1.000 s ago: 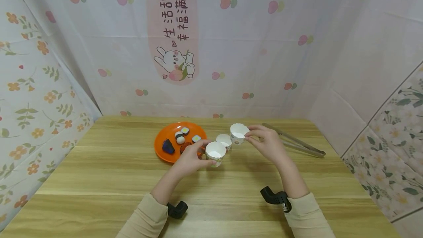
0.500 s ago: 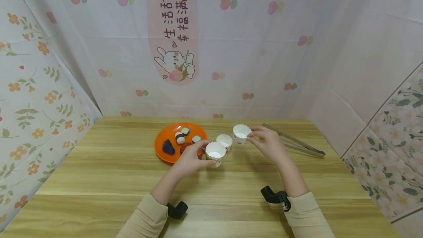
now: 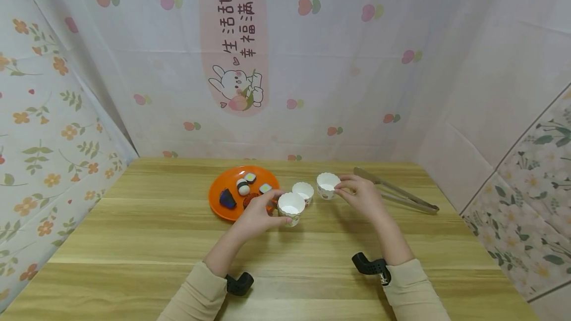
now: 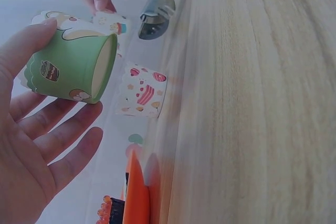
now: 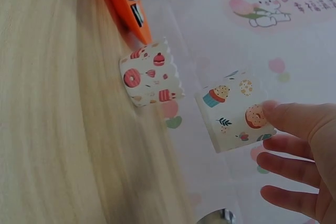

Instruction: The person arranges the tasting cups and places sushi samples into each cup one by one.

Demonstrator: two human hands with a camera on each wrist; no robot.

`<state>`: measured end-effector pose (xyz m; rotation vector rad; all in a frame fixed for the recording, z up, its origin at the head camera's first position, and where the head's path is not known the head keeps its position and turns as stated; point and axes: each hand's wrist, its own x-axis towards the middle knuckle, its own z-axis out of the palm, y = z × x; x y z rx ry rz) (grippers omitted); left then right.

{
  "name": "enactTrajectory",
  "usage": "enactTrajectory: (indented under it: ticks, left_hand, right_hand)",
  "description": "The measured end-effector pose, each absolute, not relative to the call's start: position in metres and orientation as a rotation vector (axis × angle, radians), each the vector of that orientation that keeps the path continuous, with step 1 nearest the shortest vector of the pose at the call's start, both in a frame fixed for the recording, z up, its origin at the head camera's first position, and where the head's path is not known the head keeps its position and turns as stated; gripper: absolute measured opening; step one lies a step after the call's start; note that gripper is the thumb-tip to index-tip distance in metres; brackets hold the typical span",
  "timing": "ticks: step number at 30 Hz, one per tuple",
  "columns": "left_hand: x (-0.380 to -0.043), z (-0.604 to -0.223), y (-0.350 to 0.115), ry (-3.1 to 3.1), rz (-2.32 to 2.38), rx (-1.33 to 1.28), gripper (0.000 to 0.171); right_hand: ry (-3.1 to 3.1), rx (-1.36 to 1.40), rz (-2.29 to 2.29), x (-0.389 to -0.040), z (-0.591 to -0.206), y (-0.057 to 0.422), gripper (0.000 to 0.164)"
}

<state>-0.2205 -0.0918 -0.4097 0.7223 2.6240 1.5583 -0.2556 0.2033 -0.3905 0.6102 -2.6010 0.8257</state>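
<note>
My left hand (image 3: 258, 217) holds a green paper baking cup (image 4: 68, 64) between thumb and fingers, its scalloped white mouth facing up in the head view. The cup hangs above the table. In my right hand (image 3: 360, 193) a white paper cup (image 5: 235, 111) printed with cupcakes and cookies is pinched at its side, off the table. Between the two stands a third paper cup (image 3: 303, 191), white with red sweets printed on it, upright on the table. Beyond the left hand's fingers lies an orange plate (image 3: 218, 183), partly covered by that hand.
Several toy sushi pieces lie on the plate, among them a white one with a dark band (image 3: 243, 187) and a dark blue one (image 3: 227, 198). Metal tongs (image 3: 408, 198) rest to the right of the right hand. A printed curtain (image 3: 348, 78) hangs behind the wooden table (image 3: 134, 241).
My right hand has moved its cup a little to the right and then down, away from the standing cup. The left hand has kept its cup nearly still.
</note>
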Motion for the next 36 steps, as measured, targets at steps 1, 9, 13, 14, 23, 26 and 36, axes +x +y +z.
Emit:
enactTrajectory:
  ticks: [1, 9, 13, 14, 23, 26, 36]
  left_hand:
    - [-0.221, -0.410, -0.092, 2.624, 1.556, 0.718, 0.064]
    - [-0.221, -0.411, -0.092, 2.622, 1.543, 0.705, 0.065]
    - [-0.222, -0.412, -0.092, 2.625, 1.534, 0.711, 0.065]
    - [-0.222, -0.412, -0.092, 2.623, 1.535, 0.706, 0.065]
    - [-0.222, -0.412, -0.092, 2.622, 1.533, 0.698, 0.066]
    - [-0.222, -0.411, -0.092, 2.621, 1.532, 0.705, 0.065]
    - [-0.222, -0.412, -0.092, 2.615, 1.536, 0.728, 0.065]
  right_hand:
    - [-2.603, 0.612, 0.819, -0.256, -0.392, 0.204, 0.012]
    - [-2.624, 0.607, 0.801, -0.259, -0.400, 0.203, 0.012]
    - [-2.627, 0.610, 0.768, -0.260, -0.404, 0.204, 0.012]
    - [-2.626, 0.614, 0.762, -0.261, -0.405, 0.204, 0.012]
    - [-2.650, 0.605, 0.744, -0.265, -0.413, 0.207, 0.010]
    - [-2.647, 0.606, 0.750, -0.266, -0.415, 0.207, 0.009]
    - [-2.654, 0.620, 0.774, -0.269, -0.423, 0.210, 0.007]
